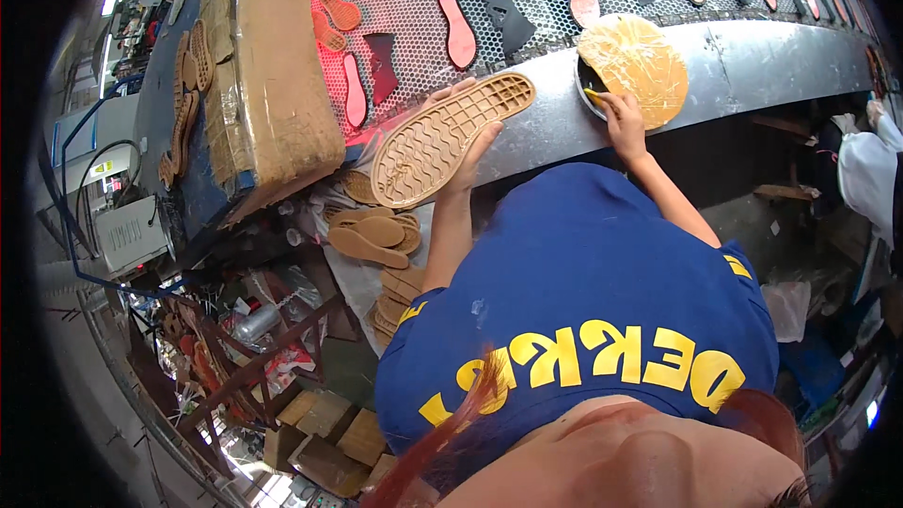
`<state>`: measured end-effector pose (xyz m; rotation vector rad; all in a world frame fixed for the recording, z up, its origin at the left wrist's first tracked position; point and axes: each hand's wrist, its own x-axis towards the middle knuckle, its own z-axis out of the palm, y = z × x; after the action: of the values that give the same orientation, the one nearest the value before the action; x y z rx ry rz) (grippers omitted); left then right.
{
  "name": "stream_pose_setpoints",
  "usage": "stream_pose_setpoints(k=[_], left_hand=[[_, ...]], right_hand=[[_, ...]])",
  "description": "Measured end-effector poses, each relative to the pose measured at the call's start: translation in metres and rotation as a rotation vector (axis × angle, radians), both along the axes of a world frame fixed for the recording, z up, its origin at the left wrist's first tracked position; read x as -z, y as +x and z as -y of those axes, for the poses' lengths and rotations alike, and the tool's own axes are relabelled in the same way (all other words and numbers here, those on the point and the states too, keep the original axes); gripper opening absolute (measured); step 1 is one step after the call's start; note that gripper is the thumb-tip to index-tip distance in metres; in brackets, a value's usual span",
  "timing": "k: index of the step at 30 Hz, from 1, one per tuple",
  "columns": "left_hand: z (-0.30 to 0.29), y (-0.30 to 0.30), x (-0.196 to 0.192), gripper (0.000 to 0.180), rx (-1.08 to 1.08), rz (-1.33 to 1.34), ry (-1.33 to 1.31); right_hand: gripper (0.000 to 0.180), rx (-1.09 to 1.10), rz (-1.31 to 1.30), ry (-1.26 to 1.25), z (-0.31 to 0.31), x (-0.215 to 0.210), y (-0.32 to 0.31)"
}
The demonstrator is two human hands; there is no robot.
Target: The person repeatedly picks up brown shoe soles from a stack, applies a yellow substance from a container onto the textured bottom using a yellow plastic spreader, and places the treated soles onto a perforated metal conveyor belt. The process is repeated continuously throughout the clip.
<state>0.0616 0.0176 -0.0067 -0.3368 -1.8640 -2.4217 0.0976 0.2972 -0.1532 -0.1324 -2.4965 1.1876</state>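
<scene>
I have the left hand (467, 167) closed around a tan shoe sole (437, 146), its thumb on the near edge and its other fingers mostly hidden behind the far one. The sole slants in that grip with one face toward me: wavy ribs fill the wide end left of the thumb, and a square grid runs up past the thumb to the right. I see the right hand (623, 122) pinching a small yellow piece (594, 95) between thumb and fingers (I can't make out what it joins onto), right at the rim of a dark-mouthed container (581, 100). Just beyond those right fingertips, a round yellow-tan disc (636, 66) streaked with pale strands lies over most of the container's mouth. Farther out from both sets of fingers, a honeycomb mesh (416, 49) carries pink insoles (458, 30) and dark shoe pieces (510, 21), edged on my side by a metal ledge (762, 61). Below the left fingers, near my forearm, loose tan soles (362, 245) lie piled
</scene>
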Motion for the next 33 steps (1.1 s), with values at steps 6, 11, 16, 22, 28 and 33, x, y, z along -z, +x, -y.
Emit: stream_pose_setpoints(k=[6,11,16,22,28,33], left_hand=[[0.0,-0.002,-0.006,0.065,-0.049,-0.114,-0.124],[-0.005,0.002,-0.017,0.064,-0.119,-0.184,-0.156],[-0.011,-0.003,-0.03,0.067,-0.144,-0.336,-0.304],[-0.018,-0.001,-0.045,0.07,-0.089,-0.387,-0.381],[-0.021,-0.006,-0.033,0.071,-0.077,-0.372,-0.167],[-0.016,0.001,-0.048,0.072,0.068,0.074,0.301]], right_hand=[[0.027,0.185,0.054,-0.988,0.001,-0.024,-0.016],[0.026,-0.045,-0.3,-0.923,0.024,-0.134,-0.02],[0.029,-0.256,-0.448,-0.346,0.041,-0.186,-0.015],[0.028,-0.308,-0.471,-0.221,0.058,-0.193,-0.021],[0.033,-0.477,-0.533,-0.196,0.072,-0.203,-0.011],[0.032,-0.441,-0.548,-0.192,0.071,-0.203,-0.016]])
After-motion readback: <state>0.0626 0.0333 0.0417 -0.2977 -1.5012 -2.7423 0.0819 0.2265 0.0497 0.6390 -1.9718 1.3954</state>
